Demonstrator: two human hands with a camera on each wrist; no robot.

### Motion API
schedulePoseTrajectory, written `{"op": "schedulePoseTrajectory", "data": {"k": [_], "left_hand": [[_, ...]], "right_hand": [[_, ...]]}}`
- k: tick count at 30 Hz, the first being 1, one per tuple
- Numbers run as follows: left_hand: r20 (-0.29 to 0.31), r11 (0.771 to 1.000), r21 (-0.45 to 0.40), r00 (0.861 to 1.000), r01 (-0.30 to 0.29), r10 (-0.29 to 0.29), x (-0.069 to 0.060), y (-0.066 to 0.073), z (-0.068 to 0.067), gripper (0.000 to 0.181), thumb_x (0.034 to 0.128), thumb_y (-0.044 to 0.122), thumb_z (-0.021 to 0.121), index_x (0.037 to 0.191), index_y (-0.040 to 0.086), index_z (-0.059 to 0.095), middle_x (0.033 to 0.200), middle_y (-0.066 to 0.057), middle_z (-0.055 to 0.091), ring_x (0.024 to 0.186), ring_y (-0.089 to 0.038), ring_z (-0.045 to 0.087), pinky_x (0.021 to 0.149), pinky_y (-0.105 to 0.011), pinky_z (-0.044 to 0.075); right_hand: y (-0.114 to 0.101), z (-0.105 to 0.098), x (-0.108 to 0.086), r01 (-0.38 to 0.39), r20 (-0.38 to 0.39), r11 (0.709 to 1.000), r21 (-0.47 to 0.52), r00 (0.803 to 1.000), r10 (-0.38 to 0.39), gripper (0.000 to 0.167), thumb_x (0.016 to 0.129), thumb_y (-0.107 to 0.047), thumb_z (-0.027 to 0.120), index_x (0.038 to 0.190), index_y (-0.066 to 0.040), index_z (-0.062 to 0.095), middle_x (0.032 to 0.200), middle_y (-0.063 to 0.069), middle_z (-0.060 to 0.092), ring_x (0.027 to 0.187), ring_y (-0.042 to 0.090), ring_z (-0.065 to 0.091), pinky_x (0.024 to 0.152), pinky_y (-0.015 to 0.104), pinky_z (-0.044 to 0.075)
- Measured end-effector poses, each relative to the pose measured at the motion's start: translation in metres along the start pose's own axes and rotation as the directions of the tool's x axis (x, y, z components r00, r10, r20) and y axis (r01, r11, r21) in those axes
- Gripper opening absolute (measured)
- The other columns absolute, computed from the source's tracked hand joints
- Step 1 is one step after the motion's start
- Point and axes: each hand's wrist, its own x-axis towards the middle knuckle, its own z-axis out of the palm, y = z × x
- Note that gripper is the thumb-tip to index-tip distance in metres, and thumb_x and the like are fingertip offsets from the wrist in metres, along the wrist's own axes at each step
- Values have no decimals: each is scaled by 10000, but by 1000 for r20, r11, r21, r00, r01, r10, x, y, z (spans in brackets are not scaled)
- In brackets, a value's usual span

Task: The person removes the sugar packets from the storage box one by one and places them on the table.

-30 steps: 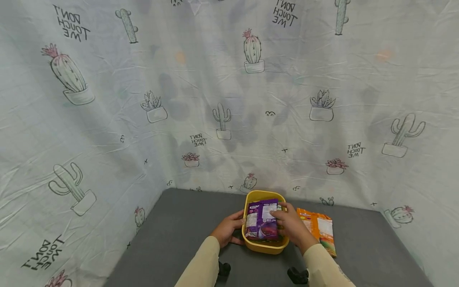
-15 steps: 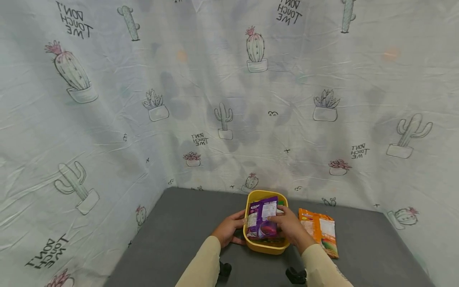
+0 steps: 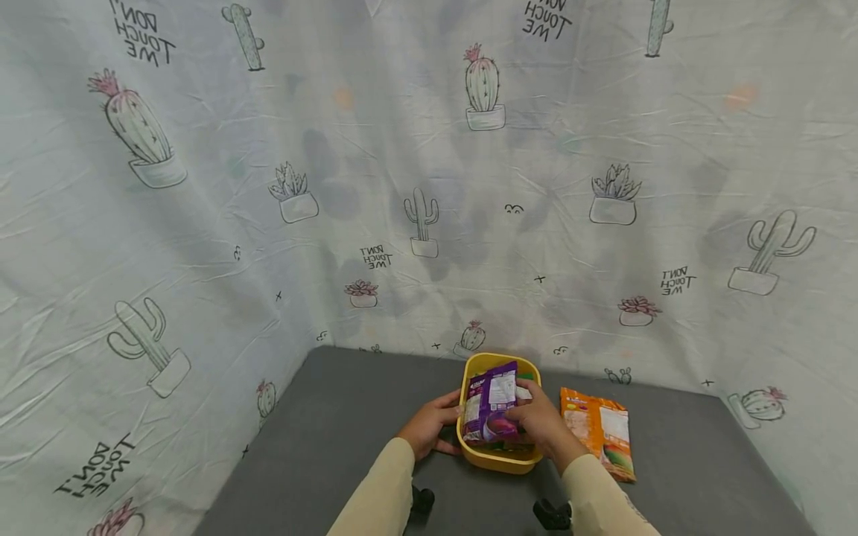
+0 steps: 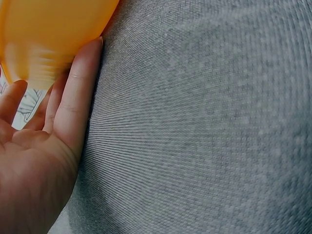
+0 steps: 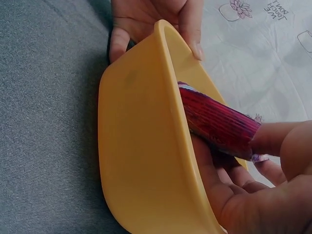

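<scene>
A yellow plastic box (image 3: 499, 465) stands on the grey table, with its rim upward. My left hand (image 3: 427, 430) rests against its left outer wall; in the left wrist view the fingers (image 4: 78, 92) lie fairly straight along the yellow plastic. Inside the box, my right hand (image 3: 541, 420) grips a purple candy bag (image 3: 485, 406) by its right side, thumb on top. The bag is tilted, its edge showing reddish in the right wrist view (image 5: 219, 119). Something green (image 3: 526, 377) lies underneath, mostly hidden. The right fingertips are partly hidden by the bag.
An orange candy bag (image 3: 599, 432) lies flat on the grey table (image 3: 355, 417), right of the box and close to the right forearm. Two black objects (image 3: 553, 514) show by the sleeves. A cactus-print cloth (image 3: 429, 164) hangs behind and at both sides.
The purple bag has tilted up on its right side as my right fingers work under that edge, and more green shows beneath. My left hand has stayed against the box.
</scene>
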Motion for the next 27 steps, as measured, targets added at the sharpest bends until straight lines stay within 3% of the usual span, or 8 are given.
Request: {"op": "schedulePoseTrajectory", "data": {"k": [7, 16, 27], "left_hand": [[5, 1000, -8, 1000, 0, 0, -1, 0, -1, 597, 1127, 333, 625, 1682, 176, 470, 1591, -115, 544, 1224, -309, 642, 775, -622, 639], [-6, 1000, -10, 1000, 2, -2, -1, 0, 0, 590, 1126, 320, 631, 1678, 175, 478, 1585, -122, 548, 1222, -316, 643, 777, -629, 636], [-6, 1000, 0, 1000, -1, 1, -2, 3, 0, 602, 1126, 301, 629, 1682, 144, 462, 1581, -137, 546, 1222, -316, 642, 771, -631, 636]], "right_hand": [[-1, 3, 0, 0, -26, 1000, -31, 1000, 0, 794, 972, 153, 658, 1661, -83, 342, 1365, 354, 505, 1047, 464, 685, 722, 606, 645], [0, 5, -3, 55, -56, 997, -55, 997, -58, 753, 952, 186, 611, 1632, -61, 401, 1240, 313, 567, 987, 419, 691, 684, 595, 647], [1, 4, -4, 68, -87, 996, -54, 994, -73, 705, 943, 200, 630, 1587, -46, 478, 1170, 276, 574, 970, 413, 685, 728, 577, 652]]}}
